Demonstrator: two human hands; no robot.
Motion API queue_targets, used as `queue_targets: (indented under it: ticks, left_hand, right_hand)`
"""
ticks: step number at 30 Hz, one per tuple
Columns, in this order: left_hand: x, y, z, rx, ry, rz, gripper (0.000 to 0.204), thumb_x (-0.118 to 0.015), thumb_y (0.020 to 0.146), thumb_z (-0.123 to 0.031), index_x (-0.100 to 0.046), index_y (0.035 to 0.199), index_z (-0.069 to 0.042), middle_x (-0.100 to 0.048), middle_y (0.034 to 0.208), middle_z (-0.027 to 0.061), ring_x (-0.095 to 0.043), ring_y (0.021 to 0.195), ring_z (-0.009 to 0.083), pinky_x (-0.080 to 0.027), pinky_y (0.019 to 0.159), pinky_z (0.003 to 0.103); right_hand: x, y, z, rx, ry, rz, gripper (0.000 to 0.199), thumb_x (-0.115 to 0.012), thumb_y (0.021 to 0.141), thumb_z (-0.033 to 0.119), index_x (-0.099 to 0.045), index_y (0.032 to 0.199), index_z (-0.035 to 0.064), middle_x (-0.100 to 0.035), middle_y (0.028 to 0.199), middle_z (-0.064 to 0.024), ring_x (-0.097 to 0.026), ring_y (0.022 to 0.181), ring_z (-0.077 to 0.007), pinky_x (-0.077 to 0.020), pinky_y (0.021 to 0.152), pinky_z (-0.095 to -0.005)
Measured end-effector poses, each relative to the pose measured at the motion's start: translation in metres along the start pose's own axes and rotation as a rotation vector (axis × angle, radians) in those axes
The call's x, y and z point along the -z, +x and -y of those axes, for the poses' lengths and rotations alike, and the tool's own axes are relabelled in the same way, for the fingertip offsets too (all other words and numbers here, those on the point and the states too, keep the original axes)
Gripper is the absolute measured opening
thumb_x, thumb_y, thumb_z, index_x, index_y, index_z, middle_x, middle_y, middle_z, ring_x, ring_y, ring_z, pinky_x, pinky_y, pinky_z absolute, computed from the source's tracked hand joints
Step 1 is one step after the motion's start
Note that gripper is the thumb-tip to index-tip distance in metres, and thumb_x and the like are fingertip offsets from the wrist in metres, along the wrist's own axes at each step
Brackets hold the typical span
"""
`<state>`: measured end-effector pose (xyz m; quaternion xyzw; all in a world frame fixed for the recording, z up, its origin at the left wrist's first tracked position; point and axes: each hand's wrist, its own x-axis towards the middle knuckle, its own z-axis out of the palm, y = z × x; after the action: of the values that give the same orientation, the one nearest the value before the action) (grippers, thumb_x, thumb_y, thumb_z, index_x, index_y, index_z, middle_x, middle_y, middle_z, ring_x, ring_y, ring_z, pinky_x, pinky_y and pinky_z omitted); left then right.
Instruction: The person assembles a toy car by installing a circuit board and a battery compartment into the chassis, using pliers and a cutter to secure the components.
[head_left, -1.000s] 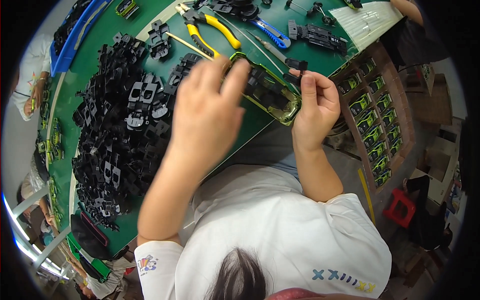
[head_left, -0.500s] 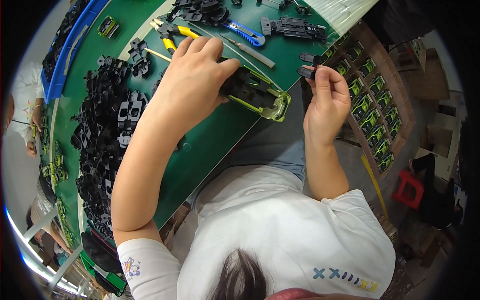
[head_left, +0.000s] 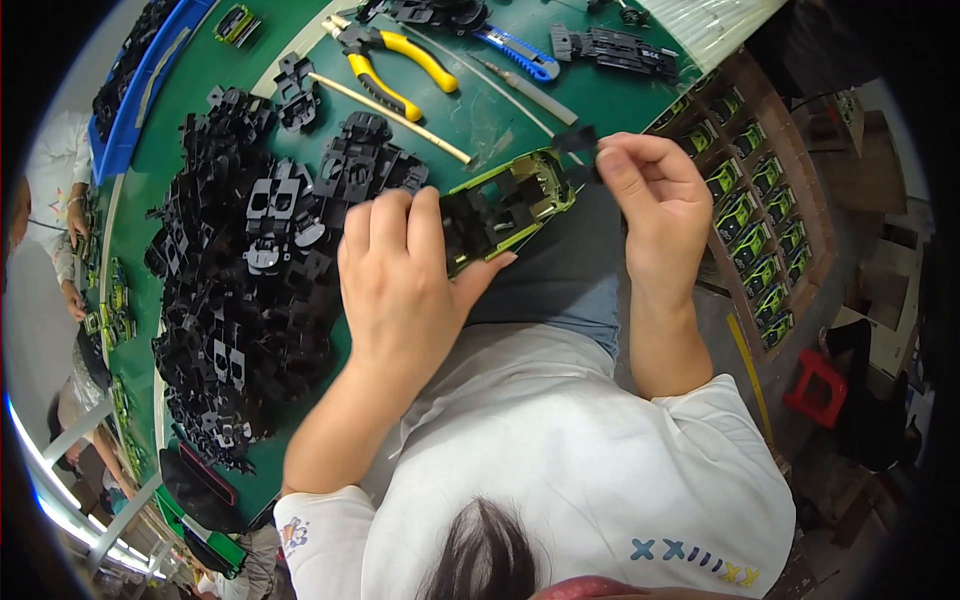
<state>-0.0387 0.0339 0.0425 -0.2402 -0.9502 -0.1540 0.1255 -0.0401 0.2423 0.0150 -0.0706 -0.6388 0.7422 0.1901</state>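
While the left hand [head_left: 405,275], fingers curled, steadies the green shell [head_left: 512,205] at the near edge of the worktop [head_left: 620,110], the right hand [head_left: 660,195], fingertips narrowed on the black piece [head_left: 574,140], should avoid twisting it.

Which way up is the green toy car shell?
Upside down: the green toy car shell shows its hollow inside to the camera; the left hand covers one end.

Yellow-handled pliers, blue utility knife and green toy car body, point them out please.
Yellow-handled pliers [head_left: 422,55]: head view, upper handle.
Blue utility knife [head_left: 517,52]: head view, middle of the handle.
Green toy car body [head_left: 545,184]: head view, inside of its right end.
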Motion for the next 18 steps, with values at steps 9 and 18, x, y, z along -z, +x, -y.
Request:
queue_targets:
  ticks: [9, 18]
  left_hand:
    - [-0.014, -0.041, -0.007, 0.219, -0.011, -0.247, 0.067, -0.094, 0.061, -0.033, -0.067, 0.113, 0.000, -0.061, 0.099, 0.0120, -0.063, 0.081, 0.0279, -0.054, 0.066, 0.035]
    - [-0.027, -0.050, 0.001, 0.183, -0.017, -0.322, 0.072, -0.088, 0.065, -0.045, -0.066, 0.115, 0.002, -0.055, 0.093, 0.0094, -0.057, 0.079, 0.0264, -0.049, 0.057, 0.033]
  right_hand:
    - [-0.031, -0.018, 0.006, 0.181, -0.494, 0.319, 0.009, -0.080, 0.079, 0.008, -0.075, 0.086, 0.0043, -0.070, 0.091, -0.0112, -0.067, 0.092, -0.0200, -0.0524, 0.079, -0.0313]
    - [-0.045, -0.026, 0.007, 0.193, -0.606, 0.384, 0.010, -0.080, 0.078, 0.006, -0.076, 0.087, 0.0036, -0.071, 0.086, -0.0070, -0.063, 0.105, -0.0214, -0.0515, 0.085, -0.0310]
